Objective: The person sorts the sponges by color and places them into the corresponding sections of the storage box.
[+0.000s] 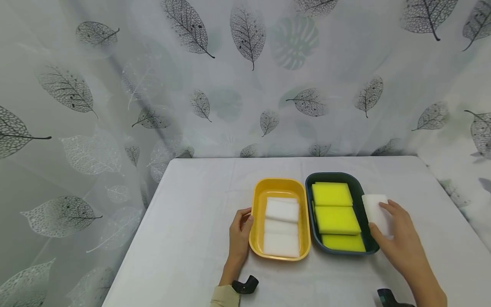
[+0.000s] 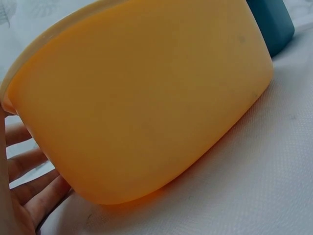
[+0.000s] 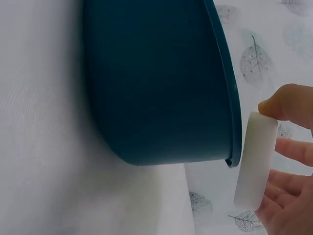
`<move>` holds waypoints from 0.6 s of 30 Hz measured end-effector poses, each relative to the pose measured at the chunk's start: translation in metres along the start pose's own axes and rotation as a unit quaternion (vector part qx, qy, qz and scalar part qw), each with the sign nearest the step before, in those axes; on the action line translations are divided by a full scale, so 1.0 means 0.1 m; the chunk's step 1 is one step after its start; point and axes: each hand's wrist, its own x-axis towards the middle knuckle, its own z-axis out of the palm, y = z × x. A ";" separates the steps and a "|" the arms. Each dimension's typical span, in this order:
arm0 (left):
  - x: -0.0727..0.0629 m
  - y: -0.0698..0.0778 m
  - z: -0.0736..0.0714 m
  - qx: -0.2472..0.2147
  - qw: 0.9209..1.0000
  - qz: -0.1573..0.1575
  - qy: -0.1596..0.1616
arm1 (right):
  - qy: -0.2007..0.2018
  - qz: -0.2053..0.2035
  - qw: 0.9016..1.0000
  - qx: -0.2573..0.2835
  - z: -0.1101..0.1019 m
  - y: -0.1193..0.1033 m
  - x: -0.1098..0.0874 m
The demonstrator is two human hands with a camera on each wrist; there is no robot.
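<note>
My right hand [image 1: 400, 238] pinches a white sponge [image 1: 376, 213] between thumb and fingers, just off the right rim of the dark teal tray [image 1: 362, 200]. In the right wrist view the sponge [image 3: 256, 161] shows edge-on close to that tray's rim. Several yellow sponges [image 1: 337, 220] lie overlapping in the teal tray. To its left, a yellow tray [image 1: 278, 187] holds several white sponges [image 1: 281, 244] in an overlapping row. The left hand [image 1: 241, 236] rests against the yellow tray's left side, thumb at the rim; in the left wrist view its fingers [image 2: 29, 164] extend along the tray wall.
Both trays stand side by side on a table with a white cloth [image 1: 192, 238]. A leaf-printed curtain [image 1: 230, 102] hangs behind and along the sides. Black wrist-worn devices [image 1: 245, 285] show on both wrists.
</note>
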 end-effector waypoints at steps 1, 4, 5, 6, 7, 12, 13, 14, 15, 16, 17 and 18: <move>0.00 0.00 0.00 0.002 1.000 0.000 -0.001 | -0.001 -0.008 1.000 0.002 0.00 -0.02 0.00; 0.00 0.00 0.00 0.006 1.000 0.001 0.000 | -0.010 -0.027 1.000 0.004 0.01 -0.07 0.01; 0.00 0.00 0.00 0.006 1.000 0.002 0.000 | -0.013 -0.034 0.999 0.006 0.01 -0.09 0.01; 0.00 0.00 0.00 0.006 1.000 0.002 0.000 | -0.016 -0.041 0.999 0.009 0.01 -0.11 0.02; 0.00 0.00 0.00 0.006 1.000 0.002 0.000 | -0.020 -0.047 0.999 0.012 0.02 -0.13 0.02; 0.00 0.01 0.00 0.007 1.000 0.001 0.001 | -0.032 -0.084 0.996 0.023 0.05 -0.20 0.03; 0.00 0.01 0.00 0.006 1.000 0.001 0.001 | -0.033 -0.093 0.995 0.023 0.06 -0.21 0.03; 0.00 0.02 0.00 0.006 1.000 0.001 0.000 | -0.035 -0.105 0.994 0.024 0.07 -0.22 0.03; 0.00 0.02 0.00 0.007 1.000 0.001 0.000 | -0.035 -0.117 0.992 0.026 0.08 -0.24 0.03; 0.00 0.02 0.00 0.006 1.000 0.000 0.000 | -0.035 -0.130 0.991 0.027 0.09 -0.26 0.04; 0.00 0.03 0.00 0.006 1.000 -0.001 0.000 | -0.035 -0.142 0.989 0.029 0.11 -0.28 0.04; 0.00 0.04 0.00 0.005 1.000 -0.002 -0.001 | -0.034 -0.153 0.987 0.032 0.12 -0.30 0.05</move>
